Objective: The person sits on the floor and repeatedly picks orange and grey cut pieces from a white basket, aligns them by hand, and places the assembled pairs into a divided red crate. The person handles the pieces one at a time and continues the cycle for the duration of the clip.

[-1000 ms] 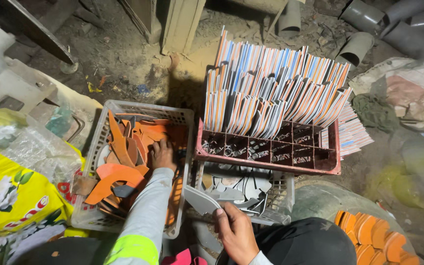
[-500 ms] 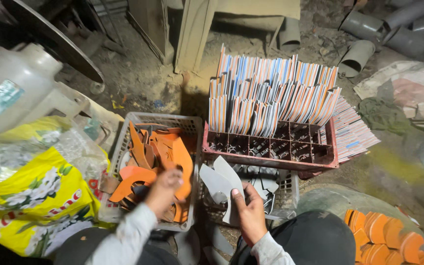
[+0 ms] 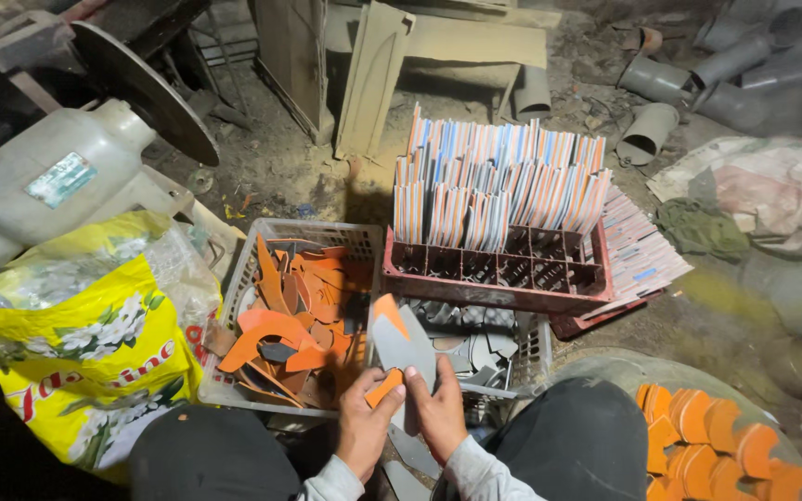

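**Grey and orange cut piece held above the crates**

The flat piece [image 3: 399,345] is thin and stiff, grey on its broad face, with an orange corner at the top and a second orange patch low down. It stands almost upright – a little tilted to the left – in front of the red crate [image 3: 498,269], just below its near left corner. Its lower part is covered by fingers. More grey shapes, similar in look, lie under it in a pale basket [image 3: 522,357] – in front of the red crate.

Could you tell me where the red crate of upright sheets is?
Head view: the red crate sits centre, right of the orange-scrap basket.
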